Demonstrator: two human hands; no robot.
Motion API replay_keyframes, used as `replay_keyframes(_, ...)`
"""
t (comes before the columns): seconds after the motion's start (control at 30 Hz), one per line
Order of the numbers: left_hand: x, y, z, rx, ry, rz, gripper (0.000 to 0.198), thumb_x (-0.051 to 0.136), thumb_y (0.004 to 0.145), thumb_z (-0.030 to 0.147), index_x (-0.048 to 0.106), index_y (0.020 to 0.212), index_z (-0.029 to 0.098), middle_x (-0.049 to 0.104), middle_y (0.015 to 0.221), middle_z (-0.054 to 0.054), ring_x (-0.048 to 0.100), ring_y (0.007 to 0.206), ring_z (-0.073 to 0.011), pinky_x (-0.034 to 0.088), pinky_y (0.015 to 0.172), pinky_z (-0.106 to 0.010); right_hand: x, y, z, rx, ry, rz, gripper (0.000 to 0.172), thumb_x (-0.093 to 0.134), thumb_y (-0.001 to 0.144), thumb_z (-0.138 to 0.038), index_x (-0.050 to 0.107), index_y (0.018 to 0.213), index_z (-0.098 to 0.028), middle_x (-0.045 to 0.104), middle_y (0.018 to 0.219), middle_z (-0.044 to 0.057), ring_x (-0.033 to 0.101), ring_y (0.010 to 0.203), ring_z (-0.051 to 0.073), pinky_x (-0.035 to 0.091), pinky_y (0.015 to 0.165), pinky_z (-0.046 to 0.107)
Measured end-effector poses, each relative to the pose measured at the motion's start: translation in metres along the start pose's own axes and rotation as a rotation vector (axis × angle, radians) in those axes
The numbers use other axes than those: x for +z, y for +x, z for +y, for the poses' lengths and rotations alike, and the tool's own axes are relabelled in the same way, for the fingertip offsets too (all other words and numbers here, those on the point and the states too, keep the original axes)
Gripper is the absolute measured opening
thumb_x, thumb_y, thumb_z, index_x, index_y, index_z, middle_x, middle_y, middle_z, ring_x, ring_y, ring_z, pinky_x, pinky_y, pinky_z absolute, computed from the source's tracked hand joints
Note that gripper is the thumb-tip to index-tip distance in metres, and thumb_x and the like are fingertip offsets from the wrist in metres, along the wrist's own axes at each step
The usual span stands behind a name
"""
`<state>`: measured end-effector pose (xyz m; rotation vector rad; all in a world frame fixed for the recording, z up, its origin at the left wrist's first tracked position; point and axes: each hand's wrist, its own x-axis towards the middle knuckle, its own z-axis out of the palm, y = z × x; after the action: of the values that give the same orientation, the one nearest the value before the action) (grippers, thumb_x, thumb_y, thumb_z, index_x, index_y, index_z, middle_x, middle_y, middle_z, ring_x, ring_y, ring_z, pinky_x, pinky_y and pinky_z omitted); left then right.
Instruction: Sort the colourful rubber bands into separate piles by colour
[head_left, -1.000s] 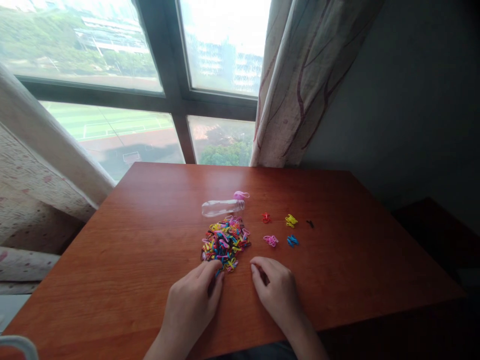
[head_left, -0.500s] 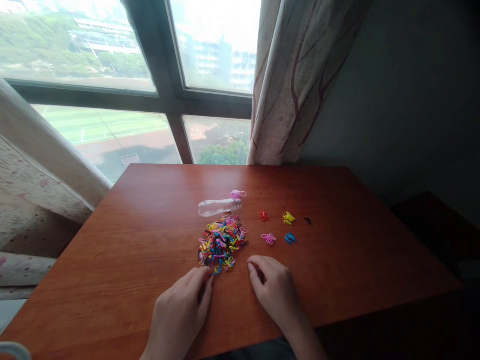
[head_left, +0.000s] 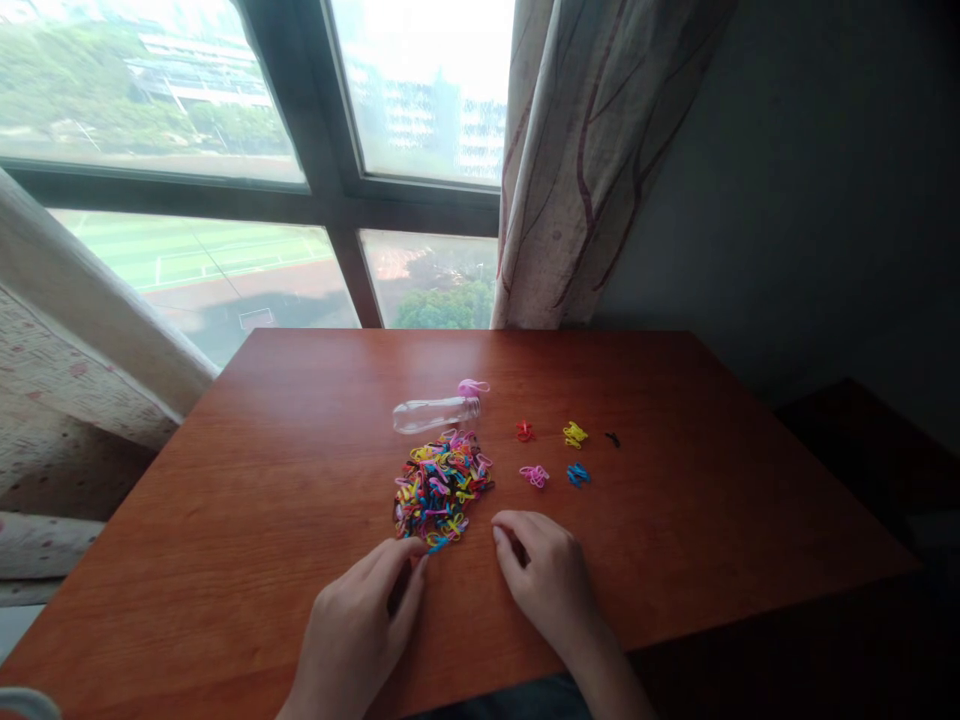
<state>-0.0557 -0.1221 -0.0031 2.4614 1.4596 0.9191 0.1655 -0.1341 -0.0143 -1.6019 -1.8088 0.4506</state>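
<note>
A mixed heap of small coloured rubber bands (head_left: 442, 485) lies on the brown table. At its near edge is my left hand (head_left: 364, 610), its thumb and forefinger closed on a blue rubber band (head_left: 438, 546). To the right of the heap my right hand (head_left: 547, 570) rests on the table with curled fingers, thumb and forefinger tips close together; nothing shows between them. Beyond it lie small separate groups of bands: red (head_left: 524, 431), yellow (head_left: 575, 434), pink (head_left: 535, 476) and blue (head_left: 578, 474). A little black band (head_left: 613, 439) is farthest right.
A clear plastic bottle (head_left: 435, 413) lies on its side behind the heap, with a pink looped cap (head_left: 471, 387) by its mouth. The table (head_left: 225, 500) reaches back to a window flanked by curtains (head_left: 555, 200). Part of a white rounded object (head_left: 26, 702) shows at lower left.
The blue band at my left fingertips shows more clearly, drawn slightly out from the heap's edge. My right hand keeps its pose. The whole view has shifted slightly.
</note>
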Motion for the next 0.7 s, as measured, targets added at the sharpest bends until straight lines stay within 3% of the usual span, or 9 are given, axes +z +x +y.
replay_keyframes(0.33,0.013,0.018,0.021,0.026,-0.105,-0.074,0.017,0.047,0.094,0.021,0.063,0.096,0.023,0.075,0.083,-0.001,0.072,0.068,-0.0151,0.053,0.058,-0.022,-0.004,-0.003,-0.003,-0.070,0.013,-0.056,0.019,0.052,0.094,-0.021,0.065,0.108,-0.022,0.069,0.082,0.003,0.064,0.074,0.018,0.045,0.071,0.027)
replay_keyframes(0.53,0.012,0.012,0.014,0.007,-0.114,-0.034,0.014,0.049,0.093,0.021,0.063,0.096,0.023,0.075,0.086,0.000,0.073,0.071,-0.0155,0.054,0.061,-0.022,-0.002,-0.001,-0.003,-0.073,-0.010,-0.056,0.015,0.052,0.095,-0.021,0.066,0.099,-0.022,0.070,0.082,0.003,0.064,0.074,0.017,0.044,0.070,0.026)
replay_keyframes(0.7,0.012,0.008,0.011,0.013,-0.127,-0.057,0.014,0.050,0.092,0.021,0.063,0.097,0.023,0.074,0.085,0.000,0.072,0.071,-0.0153,0.055,0.062,-0.022,-0.004,-0.002,-0.007,-0.093,0.009,-0.096,0.018,0.056,0.093,-0.023,0.066,0.108,-0.023,0.070,0.084,0.002,0.064,0.075,0.017,0.044,0.071,0.026)
